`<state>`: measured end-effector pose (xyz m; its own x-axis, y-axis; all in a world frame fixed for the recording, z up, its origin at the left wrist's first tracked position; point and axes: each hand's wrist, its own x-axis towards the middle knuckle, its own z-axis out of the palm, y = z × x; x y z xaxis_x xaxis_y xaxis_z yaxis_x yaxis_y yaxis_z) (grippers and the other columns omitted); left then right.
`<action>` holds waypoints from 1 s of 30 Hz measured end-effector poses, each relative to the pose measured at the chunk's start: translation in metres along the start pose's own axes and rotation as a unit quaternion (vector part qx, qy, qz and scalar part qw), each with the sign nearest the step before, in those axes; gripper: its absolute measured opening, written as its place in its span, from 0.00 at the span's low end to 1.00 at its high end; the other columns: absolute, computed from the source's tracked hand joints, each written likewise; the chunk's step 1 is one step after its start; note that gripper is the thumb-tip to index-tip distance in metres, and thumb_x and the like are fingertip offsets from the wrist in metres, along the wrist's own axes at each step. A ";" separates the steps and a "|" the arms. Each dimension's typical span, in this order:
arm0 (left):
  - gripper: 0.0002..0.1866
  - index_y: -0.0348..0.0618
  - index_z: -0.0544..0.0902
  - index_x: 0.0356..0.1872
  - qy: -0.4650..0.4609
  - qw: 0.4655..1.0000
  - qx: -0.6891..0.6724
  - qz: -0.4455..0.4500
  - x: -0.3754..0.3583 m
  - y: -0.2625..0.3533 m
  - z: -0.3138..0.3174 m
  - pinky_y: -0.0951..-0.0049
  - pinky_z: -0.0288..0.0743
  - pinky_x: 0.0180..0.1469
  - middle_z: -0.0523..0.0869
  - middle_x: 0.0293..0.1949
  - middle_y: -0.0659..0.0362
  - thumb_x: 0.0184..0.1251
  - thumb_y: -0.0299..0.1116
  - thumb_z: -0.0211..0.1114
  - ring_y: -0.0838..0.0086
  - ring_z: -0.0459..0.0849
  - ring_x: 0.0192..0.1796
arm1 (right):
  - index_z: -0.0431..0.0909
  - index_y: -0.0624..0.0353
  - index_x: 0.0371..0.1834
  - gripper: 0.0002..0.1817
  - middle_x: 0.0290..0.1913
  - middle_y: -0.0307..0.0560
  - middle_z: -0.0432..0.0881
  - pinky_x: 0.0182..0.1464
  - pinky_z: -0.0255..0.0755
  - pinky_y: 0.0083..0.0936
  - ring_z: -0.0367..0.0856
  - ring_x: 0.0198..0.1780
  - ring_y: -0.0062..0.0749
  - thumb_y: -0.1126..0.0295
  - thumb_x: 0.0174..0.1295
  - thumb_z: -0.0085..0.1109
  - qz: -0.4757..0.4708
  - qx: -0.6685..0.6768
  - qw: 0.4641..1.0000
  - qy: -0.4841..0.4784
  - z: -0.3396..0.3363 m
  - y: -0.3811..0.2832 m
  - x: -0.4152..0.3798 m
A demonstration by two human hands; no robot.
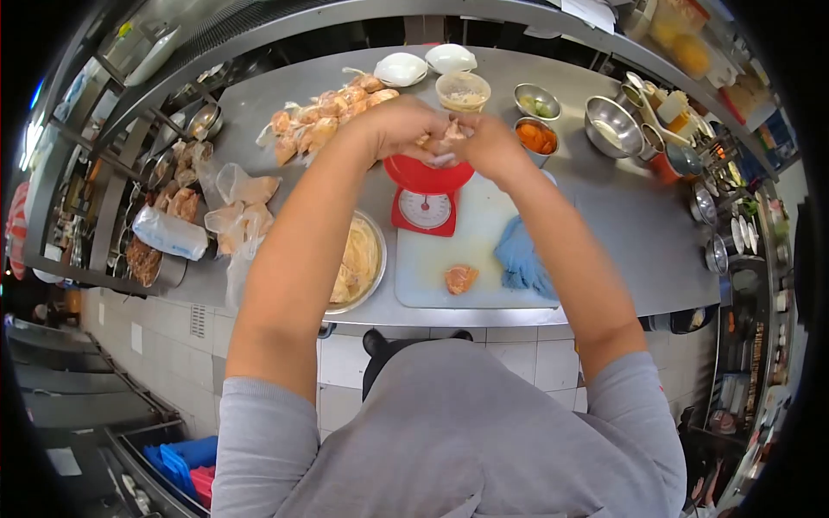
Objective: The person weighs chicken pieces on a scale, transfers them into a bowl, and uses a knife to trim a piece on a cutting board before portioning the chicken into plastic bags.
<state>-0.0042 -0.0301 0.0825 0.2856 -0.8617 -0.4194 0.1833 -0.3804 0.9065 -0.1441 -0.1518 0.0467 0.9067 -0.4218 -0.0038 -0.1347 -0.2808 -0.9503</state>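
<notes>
Above the red pan of a kitchen scale point(425, 210), my left hand point(404, 129) and my right hand point(485, 142) meet, fingers closed round a small clear plastic bag with pale meat point(451, 134). The scale stands on a white cutting board point(414, 268). A piece of raw meat point(460, 278) lies near the board's front edge, with a crumpled blue cloth point(523, 257) to its right. Beyond my left forearm is a pile of bagged meat portions point(324, 118). A metal bowl of pale meat point(358, 263) is partly hidden by that forearm.
White bowls point(401, 69) and a plastic tub point(463, 91) stand at the back. To the right are a bowl of orange food point(536, 138) and a large steel bowl point(613, 127). Plastic bags point(244, 211) and a plastic roll point(169, 233) lie left. A shelf rail spans the back.
</notes>
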 end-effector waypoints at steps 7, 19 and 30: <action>0.28 0.29 0.81 0.67 0.116 0.736 0.667 0.009 0.018 0.014 0.011 0.65 0.92 0.53 0.90 0.55 0.40 0.64 0.22 0.70 0.57 0.93 0.55 | 0.84 0.60 0.69 0.30 0.46 0.58 0.93 0.47 0.82 0.29 0.90 0.42 0.33 0.75 0.59 0.64 -0.059 -0.148 0.983 0.096 -0.005 0.000 0.002; 0.24 0.36 0.86 0.63 0.202 0.753 0.610 0.142 -0.037 -0.005 0.015 0.59 0.83 0.61 0.91 0.54 0.40 0.64 0.27 0.69 0.52 0.91 0.57 | 0.89 0.59 0.60 0.20 0.55 0.65 0.89 0.62 0.81 0.38 0.89 0.57 0.52 0.74 0.64 0.63 -0.112 -0.213 0.964 0.113 0.015 0.014 -0.020; 0.19 0.39 0.89 0.59 0.140 0.787 0.521 0.299 -0.065 -0.051 -0.011 0.61 0.84 0.58 0.92 0.50 0.45 0.67 0.30 0.71 0.57 0.92 0.54 | 0.89 0.59 0.58 0.18 0.58 0.58 0.85 0.59 0.82 0.41 0.85 0.58 0.51 0.68 0.65 0.71 -0.194 -0.255 0.922 0.217 0.032 0.010 -0.053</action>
<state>-0.0214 0.0490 0.0624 0.2505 -0.9388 0.2363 -0.8922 -0.1292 0.4328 -0.1809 -0.1050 0.0272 0.6951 -0.4784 0.5366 -0.1049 -0.8059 -0.5826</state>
